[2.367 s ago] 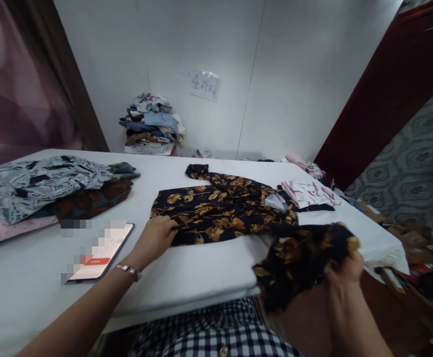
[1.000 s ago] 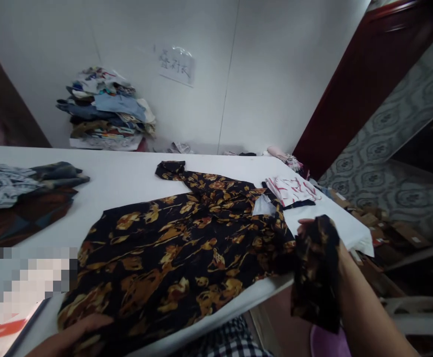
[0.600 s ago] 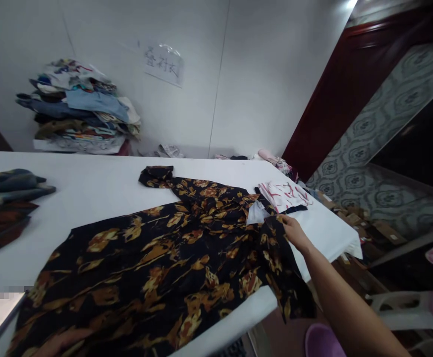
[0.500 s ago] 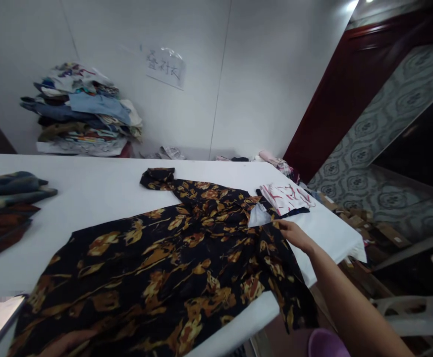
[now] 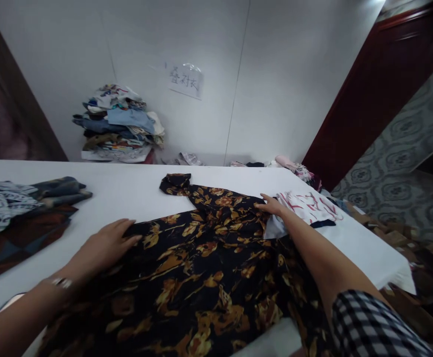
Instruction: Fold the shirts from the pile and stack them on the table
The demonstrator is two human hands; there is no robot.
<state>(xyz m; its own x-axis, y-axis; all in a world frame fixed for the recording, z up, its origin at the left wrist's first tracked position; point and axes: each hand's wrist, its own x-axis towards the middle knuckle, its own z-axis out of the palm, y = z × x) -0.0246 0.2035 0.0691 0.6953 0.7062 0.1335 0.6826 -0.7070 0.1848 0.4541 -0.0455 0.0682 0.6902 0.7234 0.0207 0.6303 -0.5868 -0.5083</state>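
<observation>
A black long-sleeved shirt [image 5: 209, 277] with a gold and brown flower print is spread over the near part of the white table. Its far sleeve stretches back and ends in a bunched cuff [image 5: 175, 184]. My left hand [image 5: 105, 245] rests on the shirt's left edge, thumb apart from the fingers, which lie out over the cloth. At the collar end, my right hand [image 5: 271, 205] has its fingertips closed on the shirt's far edge, index finger raised a little. A pale patch shows at the neck opening beneath my right wrist. The shirt's near end runs out of view.
A tall pile of clothes [image 5: 118, 126] stands at the back left against the wall. More garments [image 5: 23, 213] lie at the left. Beyond my right hand is a folded white-and-red garment [image 5: 313, 207]. The table [image 5: 380, 258] ends at the right, with boxes [image 5: 398, 238] below.
My left hand has come up from the bottom of the picture to the shirt's left edge. My right hand has moved from the near shoulder across the collar to the far side. The view has shifted left.
</observation>
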